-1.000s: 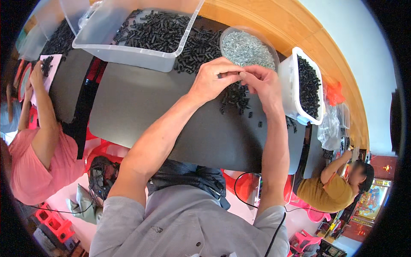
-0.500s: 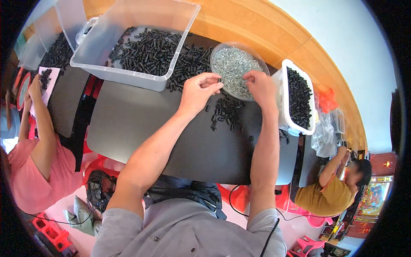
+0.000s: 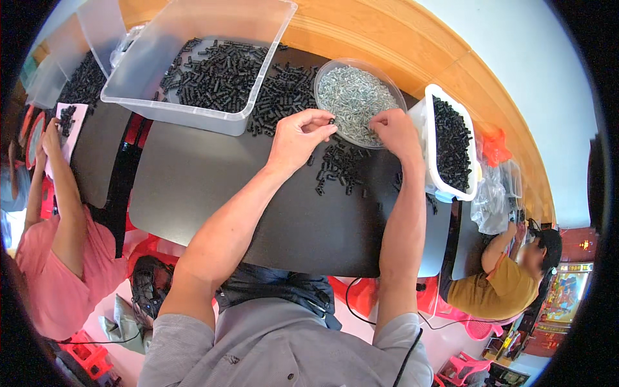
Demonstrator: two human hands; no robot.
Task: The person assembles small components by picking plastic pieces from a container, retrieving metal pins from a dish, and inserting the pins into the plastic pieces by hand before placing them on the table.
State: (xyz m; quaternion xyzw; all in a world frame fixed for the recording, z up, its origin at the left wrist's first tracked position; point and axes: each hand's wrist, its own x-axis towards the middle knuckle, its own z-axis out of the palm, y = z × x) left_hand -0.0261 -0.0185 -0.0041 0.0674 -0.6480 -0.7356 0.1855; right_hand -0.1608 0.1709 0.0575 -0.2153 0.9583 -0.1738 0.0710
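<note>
Between the thumb and forefinger of my left hand point(image 3: 298, 137) is a small black plastic piece point(image 3: 332, 120), held by the near left rim of a round clear bowl point(image 3: 319, 106). Small silvery screws point(image 3: 354, 90) fill the bowl. My right hand point(image 3: 398, 134) is at the bowl's right side, its fingers pinched together low over the screws; whatever they grip is too small to make out. Just in front of the bowl lies a loose pile of black plastic pieces point(image 3: 340, 166).
A large clear bin point(image 3: 177, 116) of black pieces stands at the back left, with a heap point(image 3: 284, 90) beside it. To the right is a white tub point(image 3: 422, 129) of black pieces. People in pink point(image 3: 71, 264) and mustard point(image 3: 493, 290) sit at either side.
My right hand has shifted slightly right, its fingers now drawn closer together at the screws. My left hand stays in place with the black piece. The view has shifted a little.
</note>
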